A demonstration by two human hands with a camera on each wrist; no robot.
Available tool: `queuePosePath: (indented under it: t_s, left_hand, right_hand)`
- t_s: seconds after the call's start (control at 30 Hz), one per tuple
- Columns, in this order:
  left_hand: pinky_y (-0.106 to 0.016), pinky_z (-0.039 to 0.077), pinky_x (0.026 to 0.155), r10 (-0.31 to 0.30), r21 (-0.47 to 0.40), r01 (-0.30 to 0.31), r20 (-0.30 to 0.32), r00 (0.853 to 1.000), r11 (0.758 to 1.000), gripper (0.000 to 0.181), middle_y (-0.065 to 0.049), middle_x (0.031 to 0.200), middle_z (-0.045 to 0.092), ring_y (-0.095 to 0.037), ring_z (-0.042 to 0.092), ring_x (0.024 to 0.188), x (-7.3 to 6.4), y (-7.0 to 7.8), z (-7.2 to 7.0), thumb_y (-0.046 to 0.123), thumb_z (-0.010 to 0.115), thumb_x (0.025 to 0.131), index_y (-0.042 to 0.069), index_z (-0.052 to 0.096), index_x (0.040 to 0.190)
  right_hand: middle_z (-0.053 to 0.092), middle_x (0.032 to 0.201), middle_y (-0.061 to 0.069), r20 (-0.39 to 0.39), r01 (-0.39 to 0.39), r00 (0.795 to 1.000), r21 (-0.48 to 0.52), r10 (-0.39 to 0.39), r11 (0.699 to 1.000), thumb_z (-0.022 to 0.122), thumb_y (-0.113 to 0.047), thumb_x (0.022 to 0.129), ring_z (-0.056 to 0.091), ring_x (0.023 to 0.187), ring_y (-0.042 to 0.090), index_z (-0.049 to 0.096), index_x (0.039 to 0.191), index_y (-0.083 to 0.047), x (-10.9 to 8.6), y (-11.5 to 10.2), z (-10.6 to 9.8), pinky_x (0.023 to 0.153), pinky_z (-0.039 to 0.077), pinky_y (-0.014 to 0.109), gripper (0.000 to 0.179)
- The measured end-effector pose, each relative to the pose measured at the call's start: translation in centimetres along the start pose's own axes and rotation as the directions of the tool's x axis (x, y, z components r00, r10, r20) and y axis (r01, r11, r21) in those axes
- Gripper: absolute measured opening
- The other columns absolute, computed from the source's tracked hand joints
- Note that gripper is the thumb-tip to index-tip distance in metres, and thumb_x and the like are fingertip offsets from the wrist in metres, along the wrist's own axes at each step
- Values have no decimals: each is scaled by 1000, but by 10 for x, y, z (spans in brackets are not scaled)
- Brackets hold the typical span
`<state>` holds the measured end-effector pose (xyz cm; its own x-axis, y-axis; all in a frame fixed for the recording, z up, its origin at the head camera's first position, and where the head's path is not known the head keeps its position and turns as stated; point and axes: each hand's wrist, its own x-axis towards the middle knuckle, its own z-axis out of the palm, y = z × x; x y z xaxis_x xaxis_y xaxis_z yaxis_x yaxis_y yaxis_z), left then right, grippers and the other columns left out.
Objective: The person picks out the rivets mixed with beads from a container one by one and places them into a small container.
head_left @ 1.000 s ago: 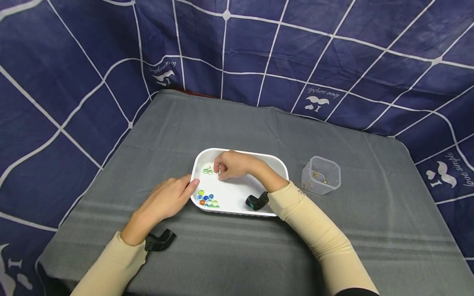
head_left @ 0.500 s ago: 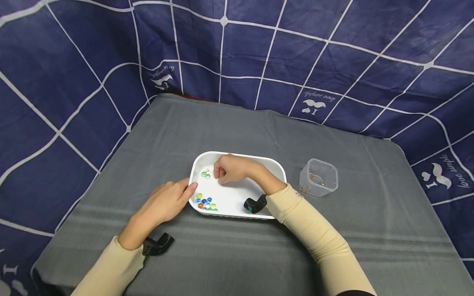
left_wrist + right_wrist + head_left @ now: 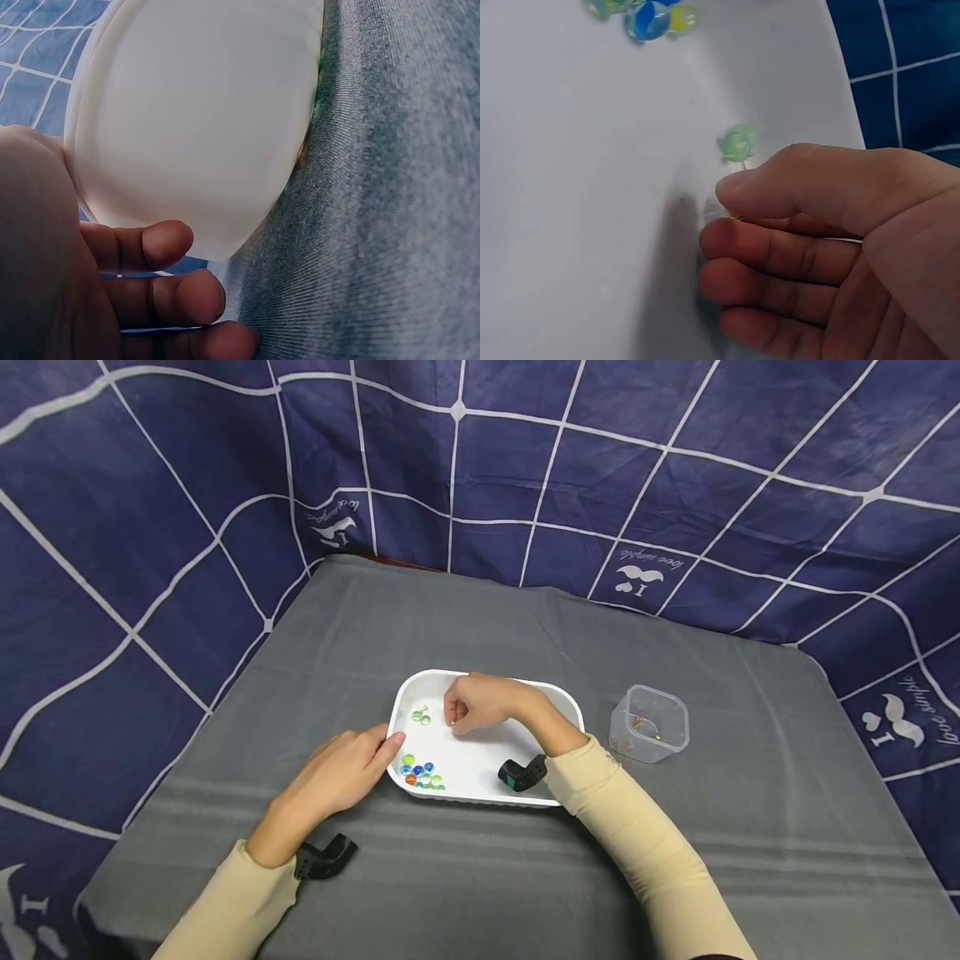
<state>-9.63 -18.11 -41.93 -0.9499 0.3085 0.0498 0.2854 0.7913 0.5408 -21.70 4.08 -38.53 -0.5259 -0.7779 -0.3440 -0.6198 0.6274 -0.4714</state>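
Observation:
My left hand (image 3: 341, 772) grips the left rim of a white tray (image 3: 487, 781), thumb over the edge. In the left wrist view its fingers (image 3: 169, 244) curl by the tray's outer wall. Inside the tray, my right hand (image 3: 483, 703) pinches a tiny gold-coloured piece (image 3: 735, 215) between thumb and forefinger; its kind is too small to tell. Just left of those fingertips lie green marbles (image 3: 422, 718) with another small gold bit (image 3: 424, 707) beside them. Several mixed marbles (image 3: 418, 770), blue, orange, green and yellow, cluster in the tray's near left corner.
A clear plastic box (image 3: 648, 724) with several small gold pieces in it stands right of the tray. Grey cloth (image 3: 487, 868) covers the table. A blue curtain (image 3: 525, 468) with white lines hangs behind and at the sides.
My right hand has shifted slightly right, away from the green marbles, with its fingertips still together. My left hand keeps its place on the tray rim. The head view has tilted a little.

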Motion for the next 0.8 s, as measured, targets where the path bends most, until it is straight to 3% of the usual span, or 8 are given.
queuePosePath:
  t_s: [0.8]
  left_hand:
    - [-47,46,66,-4,-2,4,5,1000,1000,36,-8,85,67,-22,61,73,0,2,2,35,44,106,6,66,106]
  right_hand:
    - [61,69,-5,-65,67,996,96,-61,993,68,-6,80,52,62,6,68,85,-11,-12,2,-15,60,41,22,7]
